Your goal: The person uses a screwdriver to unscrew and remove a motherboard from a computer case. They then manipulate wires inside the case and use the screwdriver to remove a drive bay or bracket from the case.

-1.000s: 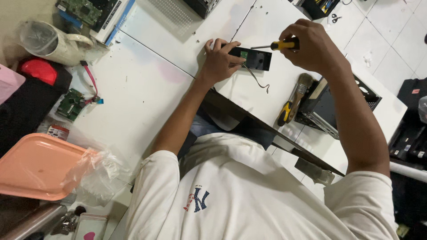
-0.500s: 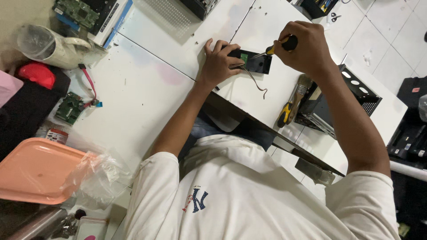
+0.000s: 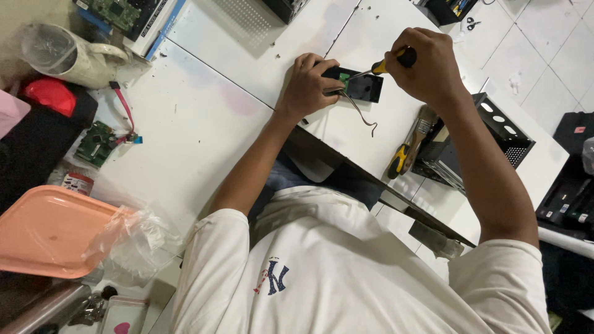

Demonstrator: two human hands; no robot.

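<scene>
My left hand (image 3: pixel 311 86) presses down on a small black device (image 3: pixel 364 88) with a green circuit board, lying on the white table (image 3: pixel 204 117). My right hand (image 3: pixel 427 65) grips a screwdriver (image 3: pixel 388 64) with a yellow and black handle; its tip points at the green board beside my left fingers. A thin grey wire (image 3: pixel 362 114) curls out from the device toward me.
A brush with a yellow and black handle (image 3: pixel 408 148) lies right of the device, next to a black metal drive cage (image 3: pixel 476 145). At left are an orange tray (image 3: pixel 46 232), crumpled plastic (image 3: pixel 133 241), a small green board (image 3: pixel 96 143) with a red cable, and a clear jug (image 3: pixel 65 52).
My right hand has lowered the screwdriver from a flat pose above the device to a slanted one with its tip on the green board. My left hand stays on the device.
</scene>
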